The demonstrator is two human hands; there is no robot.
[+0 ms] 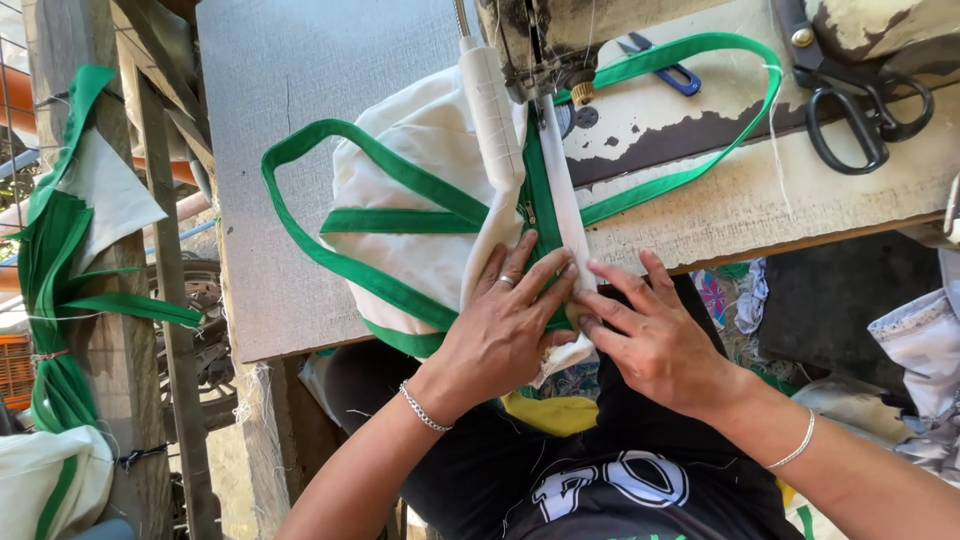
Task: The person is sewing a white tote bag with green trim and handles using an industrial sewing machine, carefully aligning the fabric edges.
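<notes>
A white cloth bag with green trim and a green zipper lies on the worn sewing table. My left hand presses flat on the white fabric beside the zipper, a ring on one finger and a bracelet at the wrist. My right hand presses the fabric from the other side, fingertips meeting the left hand's at the zipper strip. The strip runs up under the sewing machine head. A green strap loops away to the right across the table.
Black scissors lie at the table's top right, and small blue-handled snips lie near the machine. More green-and-white bags hang on a wooden post at left. Loose cloth scraps lie at the lower right.
</notes>
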